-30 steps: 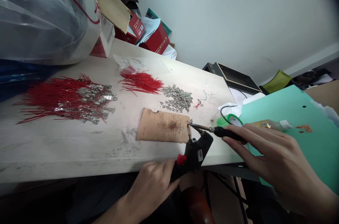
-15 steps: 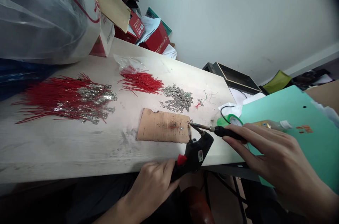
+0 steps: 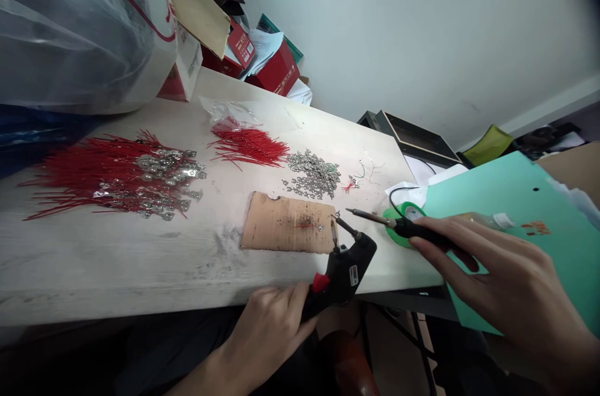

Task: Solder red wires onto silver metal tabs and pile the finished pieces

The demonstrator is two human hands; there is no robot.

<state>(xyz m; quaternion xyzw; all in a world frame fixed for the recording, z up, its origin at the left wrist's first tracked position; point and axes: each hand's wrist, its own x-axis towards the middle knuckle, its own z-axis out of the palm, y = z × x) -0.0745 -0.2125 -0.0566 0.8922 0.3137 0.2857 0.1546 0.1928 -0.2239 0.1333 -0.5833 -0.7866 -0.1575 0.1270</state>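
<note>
Left hand [image 3: 274, 324] grips a black, red-triggered soldering gun [image 3: 347, 271]; right hand [image 3: 499, 265] grasps a slim, black-handled soldering iron [image 3: 404, 227], its tip dark.

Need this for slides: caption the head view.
Left hand grips a soldering gun, right hand a soldering iron, by marked cardboard.

Cardboard [image 3: 269, 221] on the table [image 3: 126, 271]

Soft light; tabletop [image 3: 140, 258] bright, upper-right corner black
</note>
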